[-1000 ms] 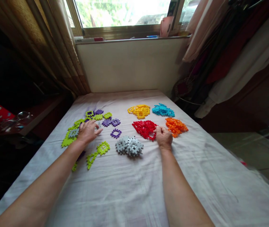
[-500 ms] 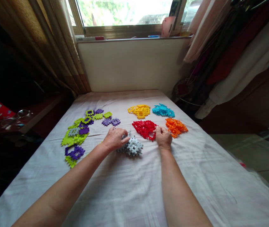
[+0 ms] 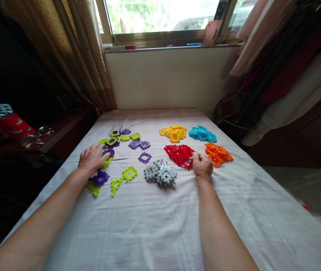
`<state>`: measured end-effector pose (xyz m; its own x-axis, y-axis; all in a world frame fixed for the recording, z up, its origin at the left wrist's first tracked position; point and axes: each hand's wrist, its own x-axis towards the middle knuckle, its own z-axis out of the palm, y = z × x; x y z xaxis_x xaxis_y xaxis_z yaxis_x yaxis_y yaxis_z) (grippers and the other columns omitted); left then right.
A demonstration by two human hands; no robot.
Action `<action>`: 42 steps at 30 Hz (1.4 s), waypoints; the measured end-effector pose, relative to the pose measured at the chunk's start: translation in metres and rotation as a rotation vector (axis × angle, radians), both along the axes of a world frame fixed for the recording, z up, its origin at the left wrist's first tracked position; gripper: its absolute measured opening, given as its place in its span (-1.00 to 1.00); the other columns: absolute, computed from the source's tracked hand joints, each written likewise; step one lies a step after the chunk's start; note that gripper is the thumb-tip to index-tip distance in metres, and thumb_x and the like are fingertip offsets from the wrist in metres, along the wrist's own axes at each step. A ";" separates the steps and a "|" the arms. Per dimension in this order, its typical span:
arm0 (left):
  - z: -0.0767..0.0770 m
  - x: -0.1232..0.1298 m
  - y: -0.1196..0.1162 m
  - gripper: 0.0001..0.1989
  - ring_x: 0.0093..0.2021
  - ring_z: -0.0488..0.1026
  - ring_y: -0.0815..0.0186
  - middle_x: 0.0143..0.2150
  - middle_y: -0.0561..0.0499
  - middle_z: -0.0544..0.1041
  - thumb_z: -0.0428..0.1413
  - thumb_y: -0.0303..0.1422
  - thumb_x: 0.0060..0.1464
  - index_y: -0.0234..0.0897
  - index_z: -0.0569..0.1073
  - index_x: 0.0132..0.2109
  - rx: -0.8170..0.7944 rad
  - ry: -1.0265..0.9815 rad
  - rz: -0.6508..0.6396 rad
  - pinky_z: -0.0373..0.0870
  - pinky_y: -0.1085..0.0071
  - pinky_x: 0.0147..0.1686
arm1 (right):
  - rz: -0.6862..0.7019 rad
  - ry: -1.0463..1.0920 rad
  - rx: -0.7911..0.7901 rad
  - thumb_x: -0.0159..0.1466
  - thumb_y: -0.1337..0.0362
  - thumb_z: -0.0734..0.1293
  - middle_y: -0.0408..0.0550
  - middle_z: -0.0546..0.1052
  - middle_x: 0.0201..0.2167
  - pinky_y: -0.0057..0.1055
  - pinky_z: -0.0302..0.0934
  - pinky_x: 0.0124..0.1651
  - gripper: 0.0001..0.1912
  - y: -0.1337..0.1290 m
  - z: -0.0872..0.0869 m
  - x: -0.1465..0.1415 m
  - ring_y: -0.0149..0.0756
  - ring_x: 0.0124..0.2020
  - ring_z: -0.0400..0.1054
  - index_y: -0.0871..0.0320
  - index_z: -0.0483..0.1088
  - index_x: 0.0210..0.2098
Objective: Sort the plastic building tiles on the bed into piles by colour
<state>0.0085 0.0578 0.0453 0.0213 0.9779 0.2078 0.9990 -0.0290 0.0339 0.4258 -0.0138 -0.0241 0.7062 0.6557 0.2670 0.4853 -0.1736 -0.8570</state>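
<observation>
My left hand [image 3: 92, 159] is over the left cluster of lime-green and purple interlocking plastic pieces, its thumb apart from its fingers. Part of a grey piece shows by its fingertips, and the hand hides much of the cluster. My right hand [image 3: 202, 166] is closed, fingertips against the right edge of the red pile [image 3: 179, 155]; whatever they pinch is hidden. Between my hands lies a heap of grey pieces [image 3: 161, 173]. To its left are a lime square piece [image 3: 129, 173], a lime triangular piece [image 3: 116, 186] and a purple frame piece [image 3: 144, 157].
Yellow [image 3: 174, 133], blue [image 3: 202, 134] and orange [image 3: 218, 154] piles lie at the back right. Several purple and green pieces are spread at the back left. A pale sheet [image 3: 149, 229] covers the surface. Eyeglasses [image 3: 37, 137] and a red container [image 3: 15, 126] stand at the left.
My left hand has moved left from the grey heap to the green and purple cluster, uncovering the heap and loose pieces. My right hand stays by the red pile. The view has shifted slightly.
</observation>
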 end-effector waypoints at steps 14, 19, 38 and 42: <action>-0.007 -0.047 0.012 -0.43 0.07 0.50 -0.09 0.09 -0.16 0.56 0.02 -0.04 0.04 -0.14 0.47 0.14 -0.139 -0.026 0.136 0.42 0.12 -0.03 | 0.020 -0.008 -0.002 0.20 0.06 0.22 -0.05 0.62 -0.52 -0.41 0.19 -0.33 -0.66 0.001 -0.002 0.001 -0.26 -0.43 0.43 0.09 0.51 -0.51; -0.005 -0.034 0.008 -0.45 0.05 0.51 -0.07 0.08 -0.17 0.56 -0.03 -0.07 0.09 -0.20 0.48 0.13 -0.175 -0.097 0.145 0.43 0.14 -0.04 | 0.018 -0.009 0.000 0.19 0.07 0.22 -0.05 0.62 -0.51 -0.42 0.18 -0.34 -0.67 0.000 -0.002 0.002 -0.26 -0.42 0.44 0.09 0.52 -0.50; -0.037 0.130 -0.059 -0.57 0.11 0.46 0.20 0.11 -0.06 0.53 0.11 -0.22 0.10 -0.14 0.44 0.12 -0.069 -0.529 -0.575 0.34 0.24 0.18 | 0.021 0.008 -0.010 0.19 0.07 0.23 -0.05 0.62 -0.52 -0.41 0.19 -0.33 -0.67 0.000 -0.001 0.001 -0.25 -0.44 0.43 0.10 0.53 -0.49; -0.036 0.131 -0.057 -0.58 0.10 0.47 0.19 0.10 -0.06 0.55 0.10 -0.08 0.13 -0.11 0.48 0.08 -0.109 -0.513 -0.642 0.36 0.24 0.16 | 0.011 0.015 -0.029 0.19 0.08 0.23 -0.04 0.62 -0.51 -0.42 0.17 -0.35 -0.67 -0.001 0.001 -0.001 -0.27 -0.45 0.42 0.10 0.53 -0.48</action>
<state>0.1394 0.0009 0.0097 0.5105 0.8232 0.2485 0.6491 -0.5585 0.5165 0.4252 -0.0145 -0.0230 0.7031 0.6705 0.2370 0.4740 -0.1933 -0.8591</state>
